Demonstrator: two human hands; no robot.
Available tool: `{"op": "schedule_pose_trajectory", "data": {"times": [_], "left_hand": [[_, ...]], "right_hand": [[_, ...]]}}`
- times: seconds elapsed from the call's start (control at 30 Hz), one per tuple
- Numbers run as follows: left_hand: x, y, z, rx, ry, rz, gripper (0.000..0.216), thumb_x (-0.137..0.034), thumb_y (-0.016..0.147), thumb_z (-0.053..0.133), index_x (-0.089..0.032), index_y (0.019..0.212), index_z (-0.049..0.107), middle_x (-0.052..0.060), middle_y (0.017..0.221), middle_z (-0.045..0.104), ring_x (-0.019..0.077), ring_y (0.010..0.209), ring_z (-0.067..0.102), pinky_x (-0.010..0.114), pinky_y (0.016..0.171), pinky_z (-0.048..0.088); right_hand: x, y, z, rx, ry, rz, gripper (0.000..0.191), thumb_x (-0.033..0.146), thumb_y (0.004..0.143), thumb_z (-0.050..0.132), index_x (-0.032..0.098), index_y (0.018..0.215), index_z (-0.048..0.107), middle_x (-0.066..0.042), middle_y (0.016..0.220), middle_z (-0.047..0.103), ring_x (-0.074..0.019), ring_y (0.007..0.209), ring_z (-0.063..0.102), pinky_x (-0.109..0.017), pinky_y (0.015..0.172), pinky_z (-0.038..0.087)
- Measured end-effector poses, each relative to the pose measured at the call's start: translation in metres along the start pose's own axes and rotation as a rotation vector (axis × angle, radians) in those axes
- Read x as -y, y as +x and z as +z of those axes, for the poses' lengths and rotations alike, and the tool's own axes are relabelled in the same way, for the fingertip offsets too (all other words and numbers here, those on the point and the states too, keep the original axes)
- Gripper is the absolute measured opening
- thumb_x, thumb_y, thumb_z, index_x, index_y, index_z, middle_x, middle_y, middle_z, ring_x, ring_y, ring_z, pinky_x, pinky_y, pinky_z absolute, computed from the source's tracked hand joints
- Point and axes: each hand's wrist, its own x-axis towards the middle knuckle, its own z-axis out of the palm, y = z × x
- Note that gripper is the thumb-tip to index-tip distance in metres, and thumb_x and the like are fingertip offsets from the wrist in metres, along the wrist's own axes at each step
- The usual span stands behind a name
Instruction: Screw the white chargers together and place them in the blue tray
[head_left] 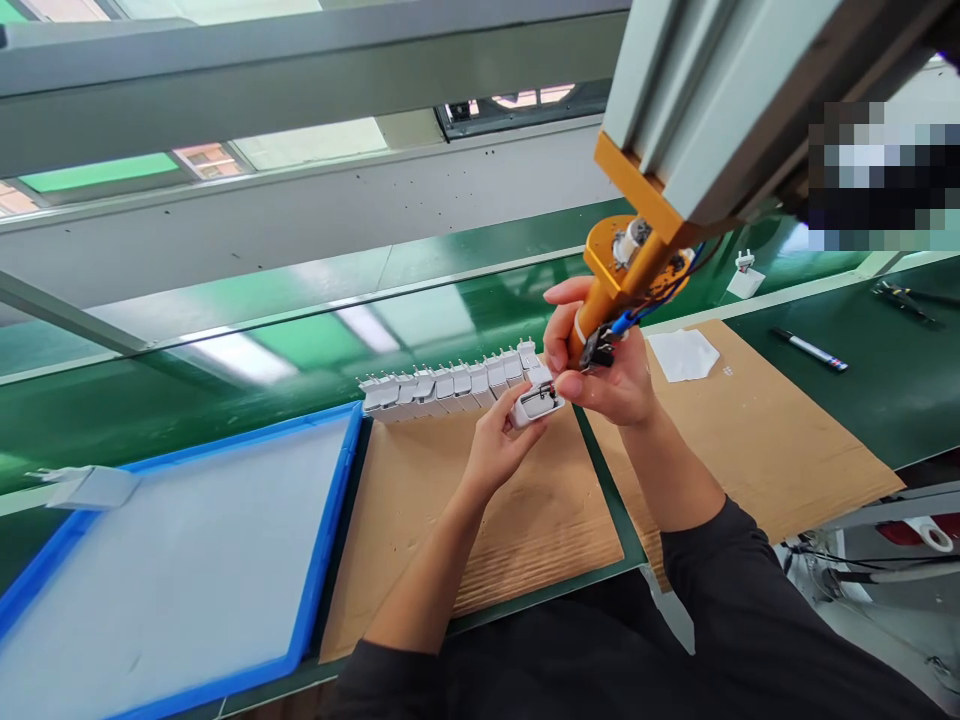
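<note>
My left hand [496, 450] grips a small white plug adapter housing [537, 408], its open side showing dark parts inside. My right hand [628, 385] is wrapped around an orange metal tool [597, 312] that hangs from a grey aluminium column [720, 90]. Blue wires and a black switch [598, 350] sit against the tool at my thumb. The tool's lower end is near the housing; whether they touch is hidden by my fingers. Just beyond my left hand stands a row of several white plug adapters [450, 385] with their pins upward.
A blue-rimmed tray [346, 470] lies at left, with a white plug adapter [94, 487] on its far edge. Cardboard sheets [780, 440] cover the green bench. Right of my hands are a white paper piece [682, 356], a marker [810, 350] and pliers [904, 298].
</note>
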Motion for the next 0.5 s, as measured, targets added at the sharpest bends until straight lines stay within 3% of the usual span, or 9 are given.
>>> {"op": "schedule_pose_trajectory", "data": {"times": [0.2,0.33,0.5], "left_hand": [[0.023,0.003,0.013,-0.007,-0.119,-0.08,0.051,-0.041,0.077,0.074,-0.02,0.121,0.059,0.01,0.12,0.064,0.0246,0.109,0.062,0.039,0.096,0.049],[0.034,0.005,0.028,0.003,-0.243,-0.019,0.054,-0.041,0.077,0.074,-0.022,0.124,0.056,0.009,0.122,0.062,0.0235,0.112,0.06,0.038,0.099,0.047],[0.029,0.01,0.048,-0.022,-0.384,0.025,0.059,-0.044,0.075,0.076,-0.021,0.123,0.052,0.008,0.119,0.062,0.0234,0.112,0.06,0.037,0.099,0.049]], "right_hand": [[0.0,0.001,0.002,0.032,0.072,-0.029,0.064,0.059,0.071,0.074,0.028,0.119,0.047,0.005,0.075,0.046,-0.0081,0.057,0.043,-0.024,0.051,0.043],[0.003,0.001,0.005,0.018,0.065,-0.054,0.057,0.057,0.072,0.074,0.032,0.116,0.047,0.005,0.074,0.047,-0.0087,0.055,0.044,-0.025,0.049,0.041],[0.007,0.001,0.008,-0.011,-0.025,0.0,0.059,0.065,0.07,0.071,0.033,0.114,0.048,0.004,0.073,0.047,-0.0118,0.059,0.048,-0.028,0.052,0.042]]}}
